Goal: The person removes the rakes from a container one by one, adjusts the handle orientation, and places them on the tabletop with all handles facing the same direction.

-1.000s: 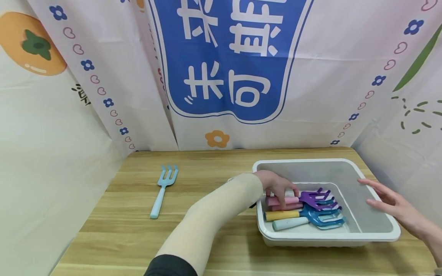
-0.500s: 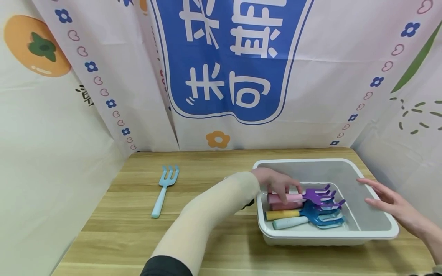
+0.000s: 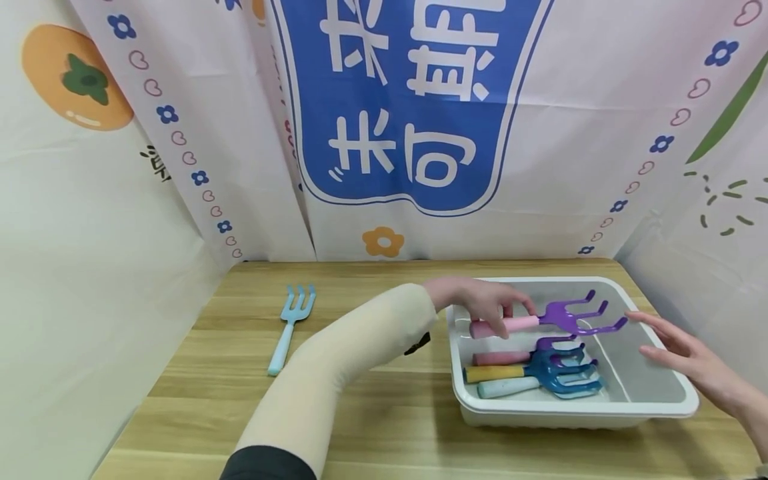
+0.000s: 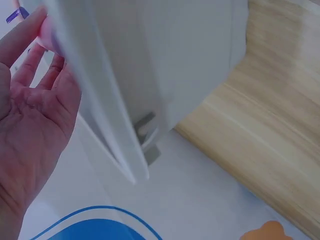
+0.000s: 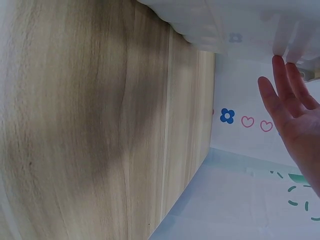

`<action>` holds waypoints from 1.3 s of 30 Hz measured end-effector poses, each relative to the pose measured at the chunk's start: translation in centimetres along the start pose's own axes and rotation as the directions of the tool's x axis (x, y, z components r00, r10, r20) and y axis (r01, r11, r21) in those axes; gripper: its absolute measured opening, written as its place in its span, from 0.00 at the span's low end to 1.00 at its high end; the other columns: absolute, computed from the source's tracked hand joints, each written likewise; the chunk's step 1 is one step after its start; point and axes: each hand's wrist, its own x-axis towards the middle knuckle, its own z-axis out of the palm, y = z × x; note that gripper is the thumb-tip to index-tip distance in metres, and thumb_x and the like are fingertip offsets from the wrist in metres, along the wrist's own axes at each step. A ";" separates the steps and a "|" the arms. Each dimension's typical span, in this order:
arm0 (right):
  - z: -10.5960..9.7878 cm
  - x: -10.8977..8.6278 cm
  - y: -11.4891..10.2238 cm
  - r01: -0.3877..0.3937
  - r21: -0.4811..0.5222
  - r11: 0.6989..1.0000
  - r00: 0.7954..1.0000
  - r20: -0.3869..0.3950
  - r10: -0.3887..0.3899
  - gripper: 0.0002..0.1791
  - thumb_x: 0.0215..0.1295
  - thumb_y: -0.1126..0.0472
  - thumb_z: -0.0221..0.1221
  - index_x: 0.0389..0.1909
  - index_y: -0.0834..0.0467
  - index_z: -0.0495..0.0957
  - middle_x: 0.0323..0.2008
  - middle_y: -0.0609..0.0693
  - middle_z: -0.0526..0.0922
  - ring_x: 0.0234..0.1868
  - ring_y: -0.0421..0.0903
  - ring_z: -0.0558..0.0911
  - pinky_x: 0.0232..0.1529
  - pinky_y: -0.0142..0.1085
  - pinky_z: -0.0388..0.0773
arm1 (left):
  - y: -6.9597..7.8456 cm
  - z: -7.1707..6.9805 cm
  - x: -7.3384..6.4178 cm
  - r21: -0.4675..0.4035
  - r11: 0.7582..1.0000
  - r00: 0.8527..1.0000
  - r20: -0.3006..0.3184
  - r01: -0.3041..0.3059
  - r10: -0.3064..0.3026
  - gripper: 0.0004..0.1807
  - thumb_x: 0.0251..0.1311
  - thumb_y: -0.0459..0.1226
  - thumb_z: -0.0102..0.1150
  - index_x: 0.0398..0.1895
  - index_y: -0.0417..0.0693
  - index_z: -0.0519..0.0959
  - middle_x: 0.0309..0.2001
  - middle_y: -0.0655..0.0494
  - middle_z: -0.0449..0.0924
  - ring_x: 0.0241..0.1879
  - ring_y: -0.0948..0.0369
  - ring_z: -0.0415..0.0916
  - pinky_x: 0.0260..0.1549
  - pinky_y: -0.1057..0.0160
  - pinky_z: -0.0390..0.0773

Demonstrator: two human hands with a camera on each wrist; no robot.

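Note:
My left hand (image 3: 489,305) pinches the pink handle of a purple three-pronged hand rake (image 3: 564,318), held above the other tools in a white plastic basin (image 3: 600,415). In the left wrist view, the basin's wall hides most of that rake; a bit of pink shows at the fingertips. Inside the basin lie a second pink-and-purple rake (image 3: 503,359), a blue rake with a yellow handle (image 3: 495,373) and a light blue one (image 3: 509,387), partly overlapping. My right hand (image 3: 690,357) rests its extended fingers against the basin's right side, as the right wrist view (image 5: 300,115) also shows.
A light blue hand rake (image 3: 284,340) lies on the wooden table (image 3: 384,427) at the left, prongs pointing away. Printed white cloth (image 3: 564,160) hangs behind the table and along both sides.
My left hand has lifted the upper pink-and-purple rake off the pile, uncovering the one beneath. My right hand stays at the basin's side.

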 end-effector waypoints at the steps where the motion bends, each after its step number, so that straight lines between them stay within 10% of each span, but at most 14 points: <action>1: 0.0 0.0 0.0 -0.008 -0.001 1.000 1.000 -0.002 0.008 0.33 0.73 0.71 0.46 0.75 0.51 0.53 0.64 0.24 0.56 0.59 0.17 0.57 0.48 0.18 0.62 | 0.1 -0.1 -0.3 0.003 1.000 1.000 -0.007 -0.024 0.024 0.31 0.61 0.29 0.63 0.66 0.54 0.67 0.42 0.51 0.74 0.33 0.61 0.72 0.29 0.65 0.78; 12: -0.1 0.2 0.1 -0.042 -0.024 0.999 0.999 -0.001 0.042 0.32 0.74 0.69 0.47 0.76 0.50 0.53 0.62 0.23 0.56 0.56 0.15 0.58 0.43 0.18 0.64 | -0.3 -0.8 -3.9 -0.062 0.988 0.986 -0.101 -0.142 0.135 0.33 0.60 0.31 0.64 0.68 0.52 0.64 0.46 0.52 0.75 0.45 0.58 0.73 0.41 0.67 0.77; 28: 0.0 0.1 0.1 -0.056 0.079 0.995 0.998 0.033 0.054 0.33 0.74 0.71 0.45 0.75 0.47 0.54 0.61 0.24 0.57 0.52 0.22 0.67 0.38 0.30 0.79 | -2.3 0.9 -10.9 -0.153 0.963 0.910 -0.388 -0.222 0.148 0.34 0.59 0.30 0.65 0.68 0.50 0.64 0.44 0.52 0.77 0.41 0.56 0.77 0.35 0.60 0.82; 39: -0.2 0.2 0.5 -0.083 0.127 0.988 0.996 0.036 0.079 0.33 0.75 0.71 0.44 0.75 0.43 0.55 0.59 0.23 0.59 0.48 0.25 0.72 0.34 0.37 0.82 | -5.5 3.8 -15.0 -0.238 0.937 0.802 -0.594 -0.256 0.069 0.36 0.54 0.27 0.68 0.67 0.45 0.65 0.43 0.45 0.78 0.39 0.57 0.78 0.37 0.59 0.81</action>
